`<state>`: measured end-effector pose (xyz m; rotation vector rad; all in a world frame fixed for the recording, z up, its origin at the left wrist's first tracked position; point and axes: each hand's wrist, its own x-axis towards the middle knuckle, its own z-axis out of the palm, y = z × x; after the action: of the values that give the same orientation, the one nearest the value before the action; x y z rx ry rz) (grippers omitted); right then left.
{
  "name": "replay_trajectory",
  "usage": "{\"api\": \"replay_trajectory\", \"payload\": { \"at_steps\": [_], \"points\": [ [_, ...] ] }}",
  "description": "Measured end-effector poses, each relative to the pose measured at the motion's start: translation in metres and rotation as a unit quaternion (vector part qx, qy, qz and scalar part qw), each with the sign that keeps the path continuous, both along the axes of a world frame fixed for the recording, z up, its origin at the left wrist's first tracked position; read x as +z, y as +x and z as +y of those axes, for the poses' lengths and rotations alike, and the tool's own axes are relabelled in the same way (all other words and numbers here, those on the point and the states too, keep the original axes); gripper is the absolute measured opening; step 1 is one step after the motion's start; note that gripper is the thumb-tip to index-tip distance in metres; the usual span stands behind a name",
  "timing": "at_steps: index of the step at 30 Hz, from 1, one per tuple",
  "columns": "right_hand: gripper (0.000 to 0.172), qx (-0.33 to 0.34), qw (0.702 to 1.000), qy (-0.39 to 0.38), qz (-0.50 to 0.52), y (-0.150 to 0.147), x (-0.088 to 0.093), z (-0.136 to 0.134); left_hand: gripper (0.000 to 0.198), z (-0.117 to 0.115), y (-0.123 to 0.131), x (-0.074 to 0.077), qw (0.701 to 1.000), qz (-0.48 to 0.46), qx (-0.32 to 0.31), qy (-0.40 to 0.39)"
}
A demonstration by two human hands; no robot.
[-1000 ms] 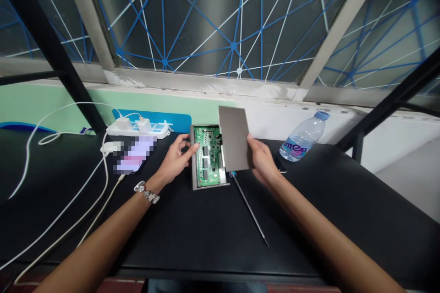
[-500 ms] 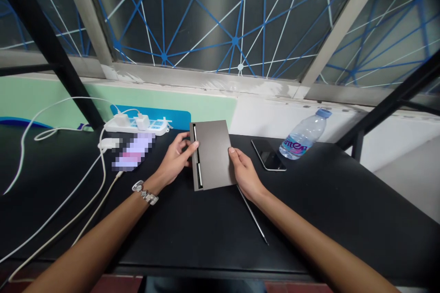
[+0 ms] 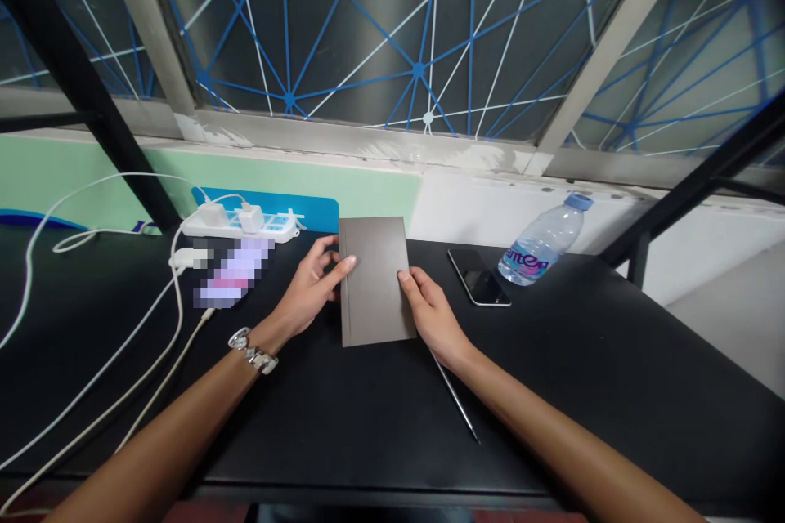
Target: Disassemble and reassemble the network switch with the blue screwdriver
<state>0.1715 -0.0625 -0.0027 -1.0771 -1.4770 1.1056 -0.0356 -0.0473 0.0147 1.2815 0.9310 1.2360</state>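
A flat grey metal case (image 3: 374,282) lies on the black table, its lid closed over the green circuit board, which is hidden. My left hand (image 3: 312,286) grips the case's left edge with curled fingers. My right hand (image 3: 432,315) holds its right edge, with the fingertips on the lid. A thin screwdriver (image 3: 459,404) lies on the table below my right wrist, its handle end hidden by that hand.
A black smartphone (image 3: 478,278) and a plastic water bottle (image 3: 540,245) lie to the right. A white power strip (image 3: 245,222) with plugged-in chargers stands at the back left. White cables (image 3: 110,359) trail across the black table (image 3: 343,441). A pixelated object (image 3: 233,274) lies left of my left hand.
The grey lid has come down flat and shifted left, covering the circuit board and the slots along the left edge. My right hand has moved slightly left with it.
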Motion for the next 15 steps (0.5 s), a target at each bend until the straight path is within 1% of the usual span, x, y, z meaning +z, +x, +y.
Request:
{"api": "replay_trajectory", "payload": {
  "at_steps": [3, 5, 6, 8, 9, 10, 11, 12, 14, 15],
  "points": [
    [0.032, 0.013, 1.0, -0.019, 0.011, 0.0, 0.004, -0.002, 0.052, 0.0, 0.0, -0.001, 1.0, -0.007, -0.006, -0.001],
    [0.033, 0.046, 0.997, -0.057, 0.036, 0.0, 0.008, -0.005, 0.053, 0.0, 0.0, -0.001, 1.0, -0.013, -0.006, -0.004],
    [0.038, 0.075, 0.992, -0.083, 0.055, 0.001, 0.011, -0.007, 0.053, 0.001, 0.0, 0.0, 1.0, -0.015, -0.005, -0.004],
    [0.06, 0.147, 0.975, -0.136, 0.097, 0.0, 0.017, -0.012, 0.053, 0.002, -0.003, 0.002, 1.0, -0.007, -0.007, -0.003],
    [0.069, 0.175, 0.965, -0.152, 0.118, 0.0, 0.019, -0.014, 0.053, 0.004, -0.006, 0.004, 1.0, 0.008, -0.007, 0.0],
    [0.073, 0.194, 0.959, -0.158, 0.136, -0.001, 0.022, -0.016, 0.052, 0.006, -0.011, 0.006, 0.999, 0.033, -0.004, 0.006],
    [0.075, 0.202, 0.956, -0.155, 0.148, -0.002, 0.024, -0.017, 0.051, 0.009, -0.017, 0.009, 0.998, 0.067, 0.005, 0.017],
    [0.074, 0.2, 0.957, -0.145, 0.153, -0.002, 0.026, -0.018, 0.049, 0.012, -0.025, 0.011, 0.992, 0.121, 0.018, 0.035],
    [0.074, 0.184, 0.965, -0.12, 0.141, -0.003, 0.028, -0.017, 0.044, 0.019, -0.043, 0.015, 0.967, 0.237, 0.035, 0.085],
    [0.075, 0.176, 0.97, -0.107, 0.129, -0.002, 0.028, -0.017, 0.043, 0.022, -0.052, 0.016, 0.951, 0.289, 0.054, 0.1]
  ]
}}
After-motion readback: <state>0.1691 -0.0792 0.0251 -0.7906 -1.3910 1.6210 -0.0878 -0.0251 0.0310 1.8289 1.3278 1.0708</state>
